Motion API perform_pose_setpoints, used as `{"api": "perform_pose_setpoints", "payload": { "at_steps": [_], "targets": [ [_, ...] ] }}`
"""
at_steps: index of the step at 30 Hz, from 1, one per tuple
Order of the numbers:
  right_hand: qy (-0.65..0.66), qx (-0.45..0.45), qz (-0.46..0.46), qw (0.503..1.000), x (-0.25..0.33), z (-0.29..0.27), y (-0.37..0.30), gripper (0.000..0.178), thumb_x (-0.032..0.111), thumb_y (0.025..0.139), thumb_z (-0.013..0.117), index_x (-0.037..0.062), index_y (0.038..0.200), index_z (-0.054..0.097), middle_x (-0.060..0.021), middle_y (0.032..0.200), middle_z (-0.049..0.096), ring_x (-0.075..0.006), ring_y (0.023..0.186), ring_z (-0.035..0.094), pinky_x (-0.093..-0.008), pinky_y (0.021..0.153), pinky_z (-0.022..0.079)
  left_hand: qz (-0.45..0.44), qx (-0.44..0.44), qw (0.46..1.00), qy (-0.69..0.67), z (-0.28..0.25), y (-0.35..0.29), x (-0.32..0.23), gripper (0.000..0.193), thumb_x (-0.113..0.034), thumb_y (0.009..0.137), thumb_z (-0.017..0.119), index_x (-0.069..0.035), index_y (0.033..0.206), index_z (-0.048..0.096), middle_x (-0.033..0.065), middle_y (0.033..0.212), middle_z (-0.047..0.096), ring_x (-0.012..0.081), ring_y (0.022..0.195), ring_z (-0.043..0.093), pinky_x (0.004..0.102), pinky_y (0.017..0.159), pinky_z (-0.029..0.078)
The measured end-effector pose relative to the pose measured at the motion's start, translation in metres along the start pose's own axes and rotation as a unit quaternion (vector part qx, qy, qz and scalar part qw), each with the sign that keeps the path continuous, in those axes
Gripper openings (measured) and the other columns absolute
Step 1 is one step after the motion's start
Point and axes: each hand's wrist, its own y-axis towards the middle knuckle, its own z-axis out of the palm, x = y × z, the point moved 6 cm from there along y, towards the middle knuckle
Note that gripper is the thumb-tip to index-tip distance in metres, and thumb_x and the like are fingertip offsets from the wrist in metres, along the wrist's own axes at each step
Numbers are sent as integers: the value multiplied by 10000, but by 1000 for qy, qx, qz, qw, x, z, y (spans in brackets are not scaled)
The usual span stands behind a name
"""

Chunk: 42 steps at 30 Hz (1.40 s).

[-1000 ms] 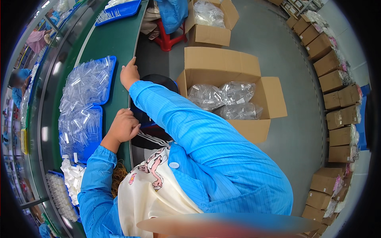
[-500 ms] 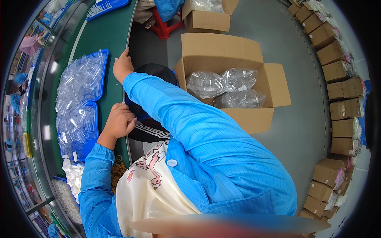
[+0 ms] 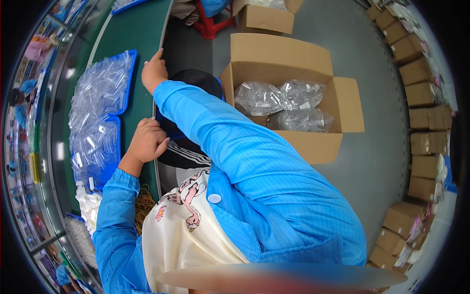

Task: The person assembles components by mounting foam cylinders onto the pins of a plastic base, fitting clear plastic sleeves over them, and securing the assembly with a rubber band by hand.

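My left hand (image 3: 147, 142) is at the edge of the green tabletop (image 3: 128, 100), fingers curled and thumb beside them. Its palm is hidden, so I cannot make out anything held. Farther along that edge is my right hand (image 3: 154, 72), index finger stretched out and thumb apart; nothing shows in it, and its other fingers are mostly hidden. Left of the hands, a far blue tray (image 3: 131, 78) and a nearer blue tray (image 3: 111, 169) are heaped with clear plastic tubes (image 3: 100, 88). White pieces (image 3: 88, 206) lie nearer me, and tan rubber bands (image 3: 143, 208) lie by my left forearm.
An open cardboard box (image 3: 279, 46) on the floor to the right holds clear plastic bags (image 3: 301, 120). Another carton (image 3: 268, 19) and a red stool (image 3: 210, 24) stand beyond. A dark round-topped thing (image 3: 198, 82) sits beside the table. Stacked cartons (image 3: 421, 93) line the far right.
The view has shifted slightly, so the trays and table sit higher in the picture. Both hands keep nearly the same pose at the table edge.
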Motion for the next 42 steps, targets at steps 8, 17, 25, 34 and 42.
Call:
{"api": "perform_pose_setpoints", "payload": {
  "at_steps": [8,17,25,34,42],
  "targets": [
    [58,-26,-58,996,5,-3,-3,651,127,919,550,-121,1415,210,-358,1205,558,-466,1113,576,-463,962,469,11,39,999,33,0,-15,-4,215,-265,707,740,-78,708,634,95,753,602,294,878,575,463,945,418],
    [52,1,-98,994,-8,22,26,547,142,904,604,-71,1299,290,-313,1230,553,-427,1139,581,-464,976,454,-215,-68,968,107,-97,-135,-126,186,-203,759,723,-75,796,594,74,873,613,268,900,579,391,840,450],
    [-57,-83,-131,986,-13,8,57,609,224,801,755,-51,1261,466,-274,1216,585,-390,1094,608,-424,957,506,-483,-316,785,225,-86,-311,-253,151,-72,732,734,-62,797,598,88,864,624,299,854,604,421,745,474],
    [172,247,-490,818,106,51,-194,287,30,883,573,7,1169,576,-98,1073,615,-196,976,599,-313,865,455,-750,-321,438,377,-36,-446,-350,147,-124,733,751,-68,769,621,92,744,588,304,729,564,418,638,434],
    [-118,554,-563,602,132,142,-368,196,91,823,682,22,1006,667,-107,861,661,-221,772,633,-327,708,507,-824,-286,373,315,13,-470,-332,246,-299,742,776,-89,772,650,56,734,598,281,722,562,421,644,419]
  ]
}}
